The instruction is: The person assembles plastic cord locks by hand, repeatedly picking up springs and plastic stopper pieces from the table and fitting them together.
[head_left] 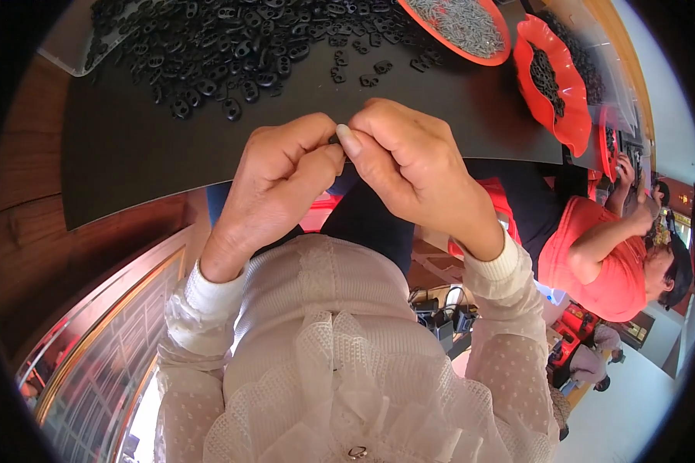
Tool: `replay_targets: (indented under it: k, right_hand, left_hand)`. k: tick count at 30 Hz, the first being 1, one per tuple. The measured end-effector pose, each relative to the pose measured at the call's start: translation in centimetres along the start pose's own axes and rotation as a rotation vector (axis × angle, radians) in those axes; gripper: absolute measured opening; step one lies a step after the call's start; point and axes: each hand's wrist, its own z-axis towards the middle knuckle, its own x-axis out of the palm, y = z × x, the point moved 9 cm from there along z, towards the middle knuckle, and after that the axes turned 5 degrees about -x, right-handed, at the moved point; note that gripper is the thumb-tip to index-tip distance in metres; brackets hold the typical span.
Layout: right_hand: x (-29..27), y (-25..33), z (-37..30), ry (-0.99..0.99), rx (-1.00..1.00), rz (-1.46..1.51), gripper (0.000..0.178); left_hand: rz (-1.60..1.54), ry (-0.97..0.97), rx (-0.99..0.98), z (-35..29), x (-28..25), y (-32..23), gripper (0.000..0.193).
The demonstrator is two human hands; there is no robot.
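Note:
My left hand [279,174] and my right hand [417,166] meet fingertip to fingertip above the near edge of the dark table. Both are closed in a pinch. A sliver of a small black piece [334,140] shows between them, by the right thumbnail; the fingers hide most of it. Beyond the hands a wide heap of black plastic parts with paired holes [208,58] covers the far side of the table. Several loose black parts [374,73] lie just past my right hand, apart from the heap.
A red dish of small silver metal pieces [498,51] stands far right. Beside it is a red wavy-rimmed bowl [575,116] with dark small parts. A clear tub [62,58] sits far left. At the right a person in a red top [602,255] works at the same table.

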Motion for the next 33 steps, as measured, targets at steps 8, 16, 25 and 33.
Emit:
replay_targets:
  k: [8, 16, 25, 33]
  right_hand:
    - [-0.3, 0.1, 0.5, 0.103, -0.07, 0.006, 0.019]
    - [-11.8, -7.9, 2.7, -0.078, 0.271, -0.493, 0.02]
    - [-10.4, -17.8, 3.3, 0.481, 0.331, -0.673, 0.015]
    - [-10.2, -14.6, 6.9, 0.178, 0.055, -0.72, 0.004]
  left_hand:
    - [0.015, -0.04, 0.06, 0.1, -0.5, -0.2, 0.013]
    - [0.044, 0.044, 0.111, 0.0, 0.1, -0.6, 0.01]
    - [0.047, 0.043, 0.126, -0.2, 0.2, -0.9, 0.007]
    - [0.06, 0.042, 0.16, -0.1, 0.0, -1.0, 0.007]
